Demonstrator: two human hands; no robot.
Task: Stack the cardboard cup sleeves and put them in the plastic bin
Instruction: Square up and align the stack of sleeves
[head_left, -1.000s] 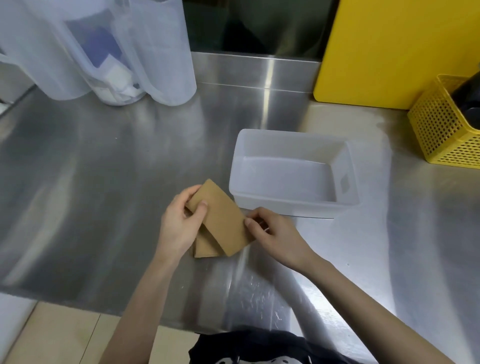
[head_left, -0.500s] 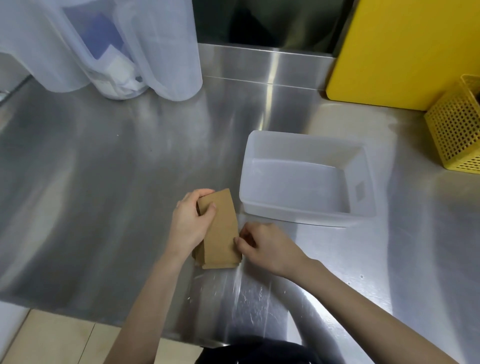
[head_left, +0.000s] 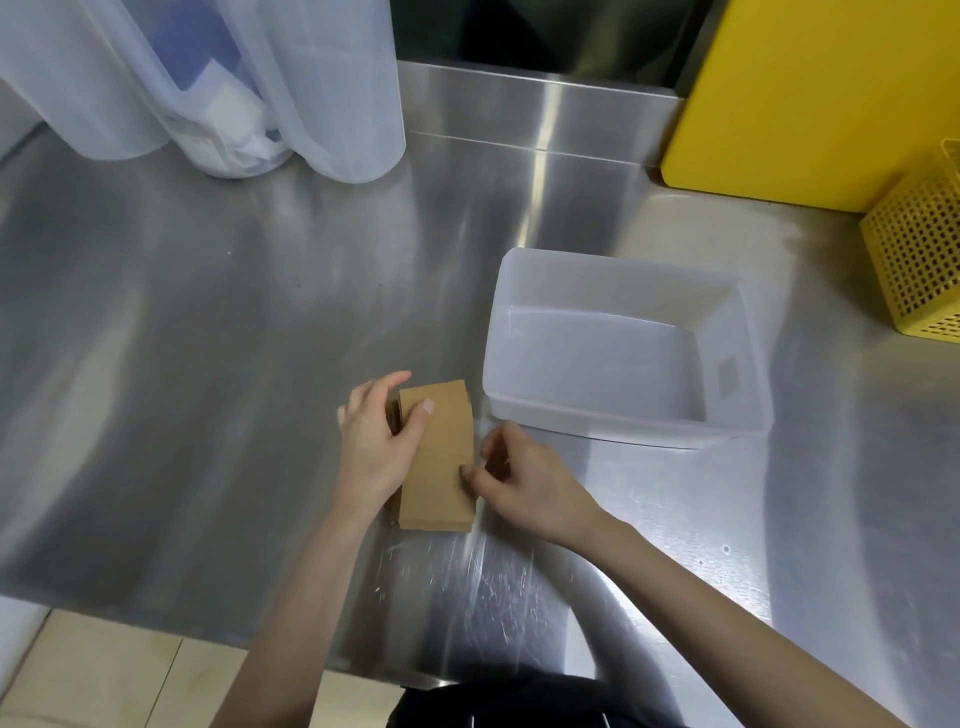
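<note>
A flat stack of brown cardboard cup sleeves (head_left: 441, 467) lies on the steel counter (head_left: 208, 364), left of and just in front of the white plastic bin (head_left: 623, 421), which holds nothing. My left hand (head_left: 376, 447) grips the stack's left edge with the thumb pressed on top. My right hand (head_left: 511, 480) touches the stack's right edge with its fingertips. The sleeves sit squared up, one on another.
Translucent plastic containers (head_left: 332, 83) stand at the back left. A yellow board (head_left: 810, 93) leans at the back right, with a yellow perforated basket (head_left: 919, 254) beside it. The counter's front edge (head_left: 156, 618) runs just below my forearms.
The top sleeve, tilted a second ago, has been turned and laid straight on the others. Both hands now press the stack's sides. The view has shifted slightly left.
</note>
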